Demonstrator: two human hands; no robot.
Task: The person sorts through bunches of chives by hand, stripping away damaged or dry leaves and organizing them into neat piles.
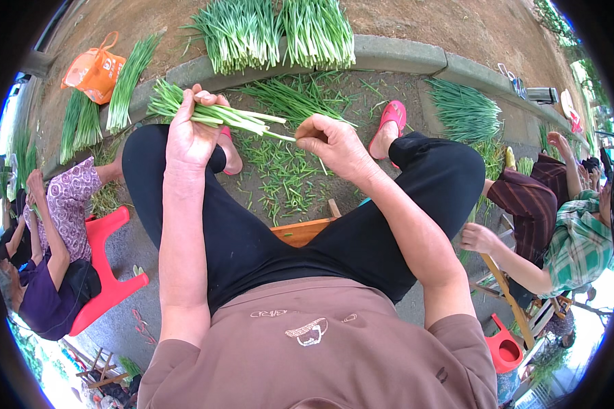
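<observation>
A small bundle of green stalks (230,116), pale at the ends and looking like garlic shoots or chives, lies across my left hand (194,122), its fingers closed around it. The pale ends point right. My right hand (332,143) pinches the tip of one stalk that sticks out lower than the others, between thumb and forefinger. Below and behind the hands, a loose heap of longer green stalks (291,99) lies on the ground, with many short cut pieces (286,176) scattered between my feet.
Large bunches of stalks (317,36) rest over the stone kerb (399,53). An orange bag (94,69) and more bunches stand at upper left; another pile (463,110) lies right. People sit on both sides, a red plastic stool (102,260) at left. A metal flask (542,95) lies far right.
</observation>
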